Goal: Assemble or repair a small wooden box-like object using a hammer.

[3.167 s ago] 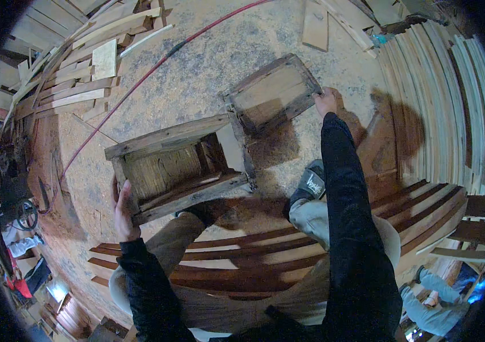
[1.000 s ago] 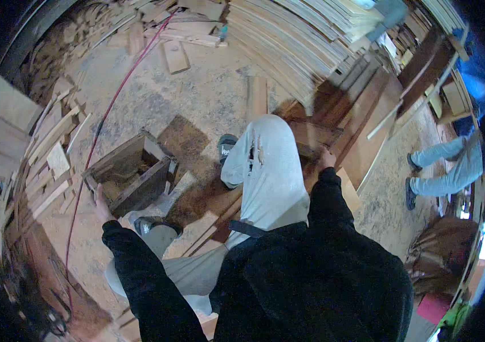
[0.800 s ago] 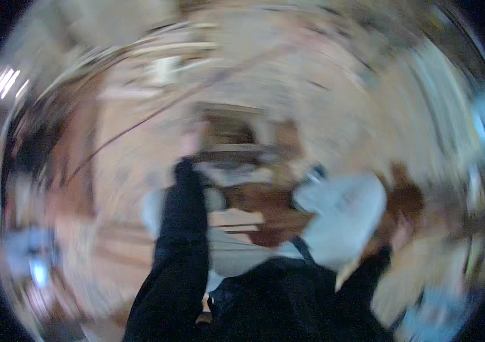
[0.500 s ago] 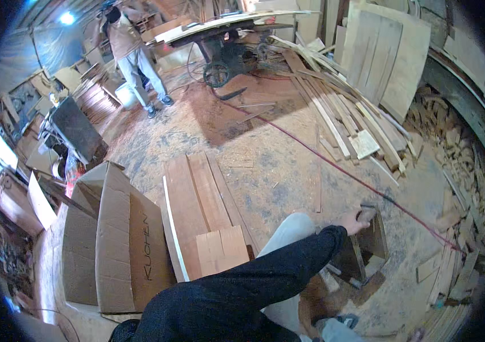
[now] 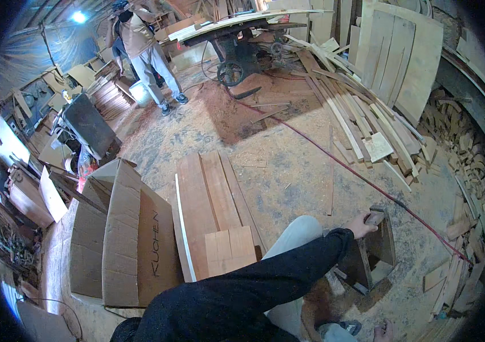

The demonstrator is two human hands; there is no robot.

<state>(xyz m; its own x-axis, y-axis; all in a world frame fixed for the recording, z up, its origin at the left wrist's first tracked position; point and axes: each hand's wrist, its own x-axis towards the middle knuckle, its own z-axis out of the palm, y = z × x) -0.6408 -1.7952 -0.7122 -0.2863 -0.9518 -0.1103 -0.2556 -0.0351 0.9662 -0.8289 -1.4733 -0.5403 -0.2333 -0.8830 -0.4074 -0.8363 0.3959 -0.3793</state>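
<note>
My left arm, in a black sleeve, reaches across my bent knee to the right. At its end my left hand [image 5: 361,226] is closed over the upper end of a small open wooden box [image 5: 388,242], which rests on the floor. Dark side boards and a hollow inside show on it. My right hand [image 5: 384,330] peeks in at the lower edge, below the box. Its visible fingertips are apart with nothing seen between them; the rest of this hand is cut off.
Left of my knee lie long reddish boards [image 5: 205,194] with shorter blocks [image 5: 231,249] on top. Beside them stands a cardboard box [image 5: 123,245]. A red hose [image 5: 333,162] crosses the dusty floor. Loose planks [image 5: 362,128] lie right; a person [image 5: 150,57] stands near a machine table [image 5: 242,28].
The view has shifted slightly, so the scene sits further right. My right hand has come further into view at the lower edge. My left hand keeps its hold on the wooden box.
</note>
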